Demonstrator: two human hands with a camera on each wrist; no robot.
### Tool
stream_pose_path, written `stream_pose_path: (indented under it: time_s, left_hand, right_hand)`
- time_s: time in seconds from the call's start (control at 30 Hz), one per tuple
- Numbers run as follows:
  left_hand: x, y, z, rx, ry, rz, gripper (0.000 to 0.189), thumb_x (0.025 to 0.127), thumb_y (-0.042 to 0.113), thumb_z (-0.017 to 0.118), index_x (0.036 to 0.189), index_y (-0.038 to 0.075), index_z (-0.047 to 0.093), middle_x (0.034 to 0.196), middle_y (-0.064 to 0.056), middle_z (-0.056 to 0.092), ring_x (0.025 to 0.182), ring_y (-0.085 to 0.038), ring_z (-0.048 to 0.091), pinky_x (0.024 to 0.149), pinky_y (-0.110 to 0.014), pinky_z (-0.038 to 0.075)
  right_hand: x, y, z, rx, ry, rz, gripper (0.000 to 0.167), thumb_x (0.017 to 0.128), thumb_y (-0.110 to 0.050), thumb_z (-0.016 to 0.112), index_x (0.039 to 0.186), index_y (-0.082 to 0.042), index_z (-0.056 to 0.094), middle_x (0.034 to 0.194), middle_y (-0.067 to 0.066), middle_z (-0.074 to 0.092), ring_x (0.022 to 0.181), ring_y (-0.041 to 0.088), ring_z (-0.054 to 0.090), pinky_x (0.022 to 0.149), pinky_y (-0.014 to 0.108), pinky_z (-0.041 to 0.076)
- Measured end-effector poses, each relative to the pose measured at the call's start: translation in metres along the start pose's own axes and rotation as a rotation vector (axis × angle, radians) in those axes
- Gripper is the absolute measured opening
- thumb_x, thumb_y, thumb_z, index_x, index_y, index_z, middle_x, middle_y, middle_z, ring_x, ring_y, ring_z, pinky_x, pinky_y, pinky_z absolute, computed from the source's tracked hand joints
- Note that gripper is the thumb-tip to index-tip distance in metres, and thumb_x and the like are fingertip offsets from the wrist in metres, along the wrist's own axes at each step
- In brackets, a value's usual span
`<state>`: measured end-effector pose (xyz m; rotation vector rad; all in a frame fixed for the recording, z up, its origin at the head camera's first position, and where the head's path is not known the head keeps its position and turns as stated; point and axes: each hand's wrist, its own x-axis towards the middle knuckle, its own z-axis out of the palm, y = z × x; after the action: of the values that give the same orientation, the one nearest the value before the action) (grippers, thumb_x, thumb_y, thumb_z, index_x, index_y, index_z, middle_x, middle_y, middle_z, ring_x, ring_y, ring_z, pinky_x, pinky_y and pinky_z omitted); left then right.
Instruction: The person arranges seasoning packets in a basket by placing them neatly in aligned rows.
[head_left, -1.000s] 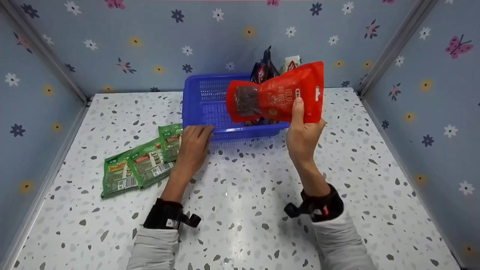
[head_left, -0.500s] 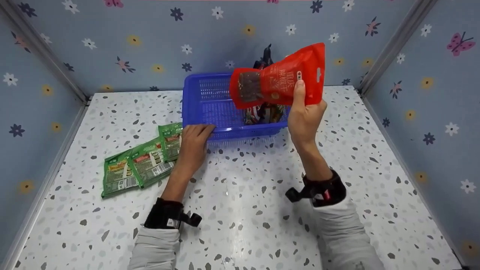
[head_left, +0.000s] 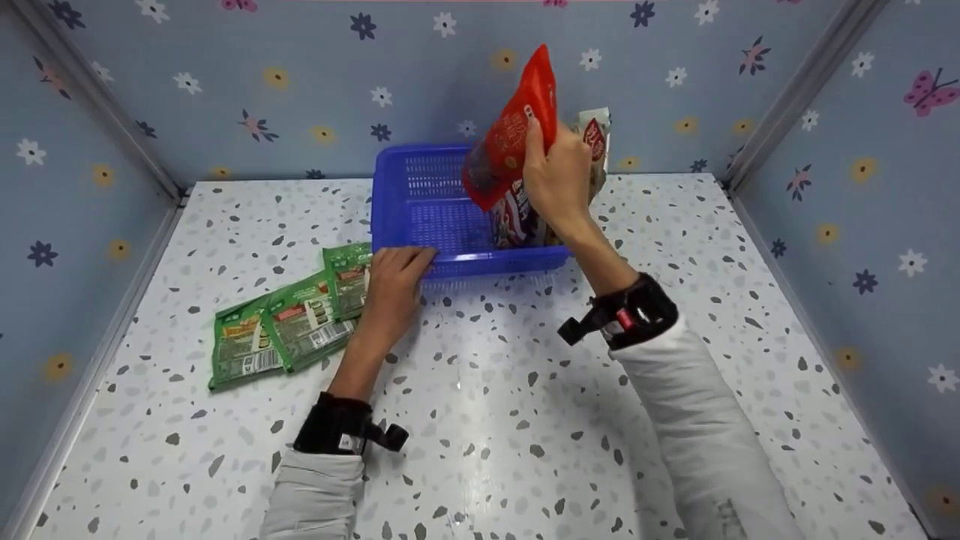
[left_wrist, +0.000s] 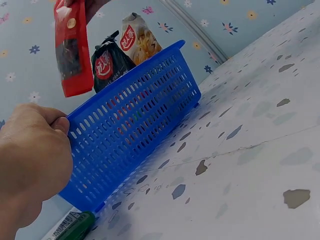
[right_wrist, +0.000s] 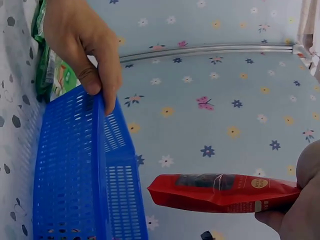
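A red snack pouch [head_left: 510, 142] with a clear window is pinched near its top by my right hand [head_left: 559, 176]. It hangs tilted over the blue plastic basket [head_left: 465, 259], and in the left wrist view the pouch [left_wrist: 72, 50] is above the rim. My left hand [head_left: 396, 289] grips the basket's front rim near the left corner, thumb and fingers over the edge in the right wrist view. Snack bags stand at the basket's right side: a dark bag [left_wrist: 107, 62] and a pale bag with a red label [head_left: 596, 142]. A striped packet [head_left: 514, 217] shows below the pouch.
Three green packets [head_left: 304, 322] lie overlapping on the speckled table [head_left: 480, 420], left of the basket, the nearest partly behind the left hand. A flowered wall [head_left: 300, 82] rises right behind the basket, with side walls at left and right.
My right hand has moved left and up, turning the red pouch from nearly flat to steeply tilted over the basket. The pale bag shows again behind the hand. The left hand stays on the rim.
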<state>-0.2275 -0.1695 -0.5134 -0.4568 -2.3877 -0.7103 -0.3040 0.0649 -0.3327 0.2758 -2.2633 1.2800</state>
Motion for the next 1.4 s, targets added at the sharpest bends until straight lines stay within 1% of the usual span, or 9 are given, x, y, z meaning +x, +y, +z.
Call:
stream_pose_path:
  time_s: [0.07, 0.17, 0.3, 0.43, 0.6, 0.77, 0.97, 1.1, 1.4]
  left_hand:
    - [0.001, 0.0, 0.0, 0.002, 0.002, -0.002, 0.03, 0.11, 0.01, 0.066, 0.137, 0.003, 0.078, 0.122, -0.018, 0.08, 0.113, -0.039, 0.073, 0.109, -0.053, 0.051]
    - [0.001, 0.0, 0.0, 0.004, 0.002, -0.004, 0.031, 0.109, 0.009, 0.067, 0.138, 0.003, 0.078, 0.123, -0.018, 0.08, 0.114, -0.038, 0.073, 0.109, -0.053, 0.051]
    - [-0.001, 0.002, -0.002, 0.005, 0.0, -0.008, 0.031, 0.108, 0.009, 0.069, 0.138, 0.003, 0.078, 0.122, -0.017, 0.08, 0.114, -0.038, 0.073, 0.108, -0.052, 0.051]
    - [0.0, 0.003, -0.002, 0.005, -0.007, -0.01, 0.032, 0.107, 0.008, 0.071, 0.137, 0.003, 0.078, 0.123, -0.017, 0.08, 0.114, -0.038, 0.073, 0.11, -0.052, 0.051]
    - [0.002, 0.002, 0.0, 0.014, -0.007, 0.0, 0.032, 0.106, 0.007, 0.071, 0.138, 0.003, 0.078, 0.123, -0.017, 0.08, 0.113, -0.038, 0.073, 0.11, -0.053, 0.052]
    - [0.0, 0.001, -0.001, 0.021, 0.002, 0.0, 0.031, 0.109, 0.011, 0.068, 0.137, 0.004, 0.078, 0.121, -0.016, 0.081, 0.112, -0.038, 0.073, 0.108, -0.052, 0.052]
    - [-0.002, 0.002, -0.001, 0.021, 0.007, 0.001, 0.03, 0.109, 0.013, 0.068, 0.136, 0.005, 0.079, 0.12, -0.016, 0.081, 0.112, -0.037, 0.074, 0.107, -0.051, 0.052]
    - [-0.004, 0.002, 0.0, 0.027, 0.023, 0.011, 0.029, 0.109, 0.012, 0.068, 0.135, 0.004, 0.08, 0.119, -0.016, 0.081, 0.112, -0.037, 0.074, 0.107, -0.051, 0.053]
    - [-0.002, 0.0, 0.0, 0.027, 0.025, 0.004, 0.03, 0.11, 0.013, 0.068, 0.135, 0.004, 0.08, 0.119, -0.016, 0.082, 0.112, -0.036, 0.074, 0.106, -0.051, 0.053]
  right_hand:
    - [0.008, 0.002, 0.012, -0.065, -0.036, -0.022, 0.034, 0.119, -0.021, 0.053, 0.109, 0.004, 0.075, 0.082, 0.016, 0.073, 0.063, 0.017, 0.06, 0.053, 0.019, 0.039]
    - [0.019, 0.008, 0.031, -0.132, -0.086, -0.041, 0.037, 0.12, -0.02, 0.051, 0.117, 0.006, 0.077, 0.094, 0.023, 0.081, 0.075, 0.03, 0.074, 0.061, 0.031, 0.052]
    - [0.038, 0.035, 0.061, -0.208, -0.149, -0.012, 0.04, 0.121, -0.026, 0.048, 0.121, -0.001, 0.079, 0.101, 0.021, 0.084, 0.09, 0.038, 0.082, 0.076, 0.047, 0.063]
    - [0.05, 0.062, 0.084, -0.285, -0.19, 0.017, 0.044, 0.122, -0.03, 0.045, 0.124, -0.003, 0.079, 0.105, 0.019, 0.084, 0.094, 0.036, 0.084, 0.081, 0.047, 0.068]
    - [0.055, 0.076, 0.098, -0.348, -0.229, 0.022, 0.047, 0.123, -0.031, 0.041, 0.113, -0.002, 0.076, 0.098, 0.017, 0.082, 0.092, 0.034, 0.083, 0.082, 0.046, 0.068]
    - [0.046, 0.058, 0.101, -0.34, -0.255, 0.039, 0.044, 0.123, -0.027, 0.042, 0.108, 0.001, 0.073, 0.097, 0.018, 0.08, 0.098, 0.038, 0.082, 0.089, 0.048, 0.066]
    - [0.039, 0.053, 0.106, -0.309, -0.285, 0.095, 0.039, 0.122, -0.023, 0.044, 0.112, 0.002, 0.073, 0.103, 0.022, 0.082, 0.097, 0.034, 0.083, 0.078, 0.042, 0.066]
    - [0.033, 0.047, 0.104, -0.319, -0.278, 0.074, 0.04, 0.122, -0.022, 0.045, 0.106, 0.003, 0.072, 0.103, 0.024, 0.082, 0.099, 0.038, 0.083, 0.082, 0.046, 0.066]
    - [0.035, 0.051, 0.112, -0.349, -0.293, 0.068, 0.038, 0.123, -0.024, 0.044, 0.092, -0.008, 0.059, 0.088, 0.011, 0.069, 0.089, 0.029, 0.076, 0.074, 0.041, 0.06]
